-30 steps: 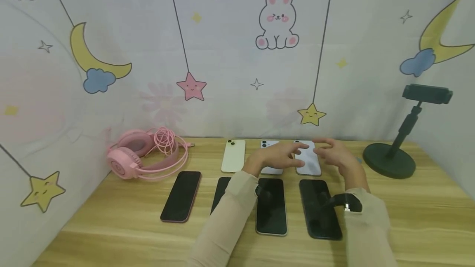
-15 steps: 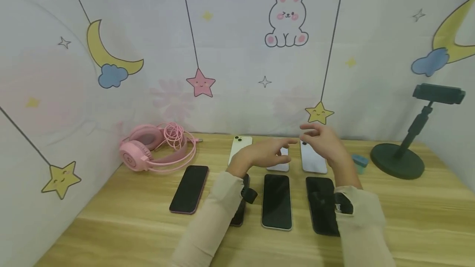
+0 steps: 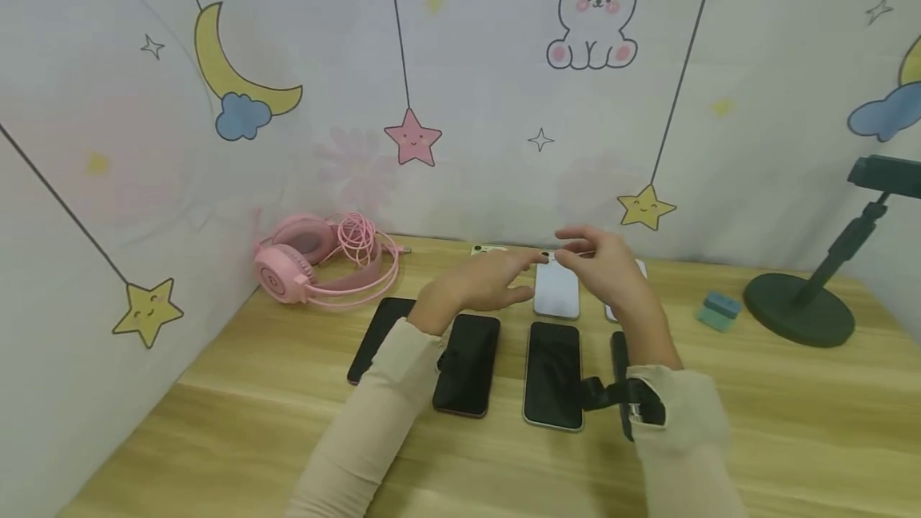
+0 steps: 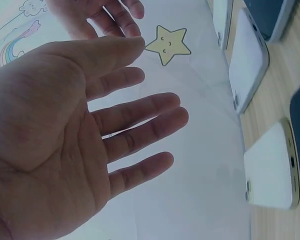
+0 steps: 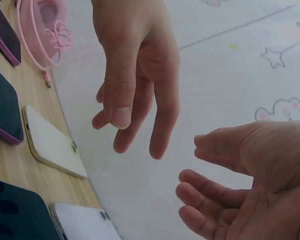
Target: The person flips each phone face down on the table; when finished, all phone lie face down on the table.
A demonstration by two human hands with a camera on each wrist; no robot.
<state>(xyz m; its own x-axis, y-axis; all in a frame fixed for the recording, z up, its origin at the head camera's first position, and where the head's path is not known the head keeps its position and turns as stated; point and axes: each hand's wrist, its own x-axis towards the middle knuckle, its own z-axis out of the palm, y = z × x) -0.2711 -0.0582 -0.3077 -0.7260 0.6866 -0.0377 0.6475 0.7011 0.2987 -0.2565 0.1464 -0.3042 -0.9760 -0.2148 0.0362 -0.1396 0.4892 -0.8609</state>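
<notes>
White phone (image 3: 557, 296) below both grips (image 3: 485, 280) (image 3: 608, 268)

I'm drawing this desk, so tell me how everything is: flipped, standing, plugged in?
Left grip: empty, fingers straight
Right grip: empty, fingers slightly bent
Dark phones: three face up and blank, one mostly hidden
Pale phones: face down
Pink headphones: lying down
Cable: bundled, plug loose
Stand: upright
Blue-green block: untouched

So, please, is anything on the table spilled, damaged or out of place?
Nothing stands out: no visible spill or damage. The dark phones and pale phones lie flat in two rows, the stand rests on its base; the headphones have a bunched cable.
</notes>
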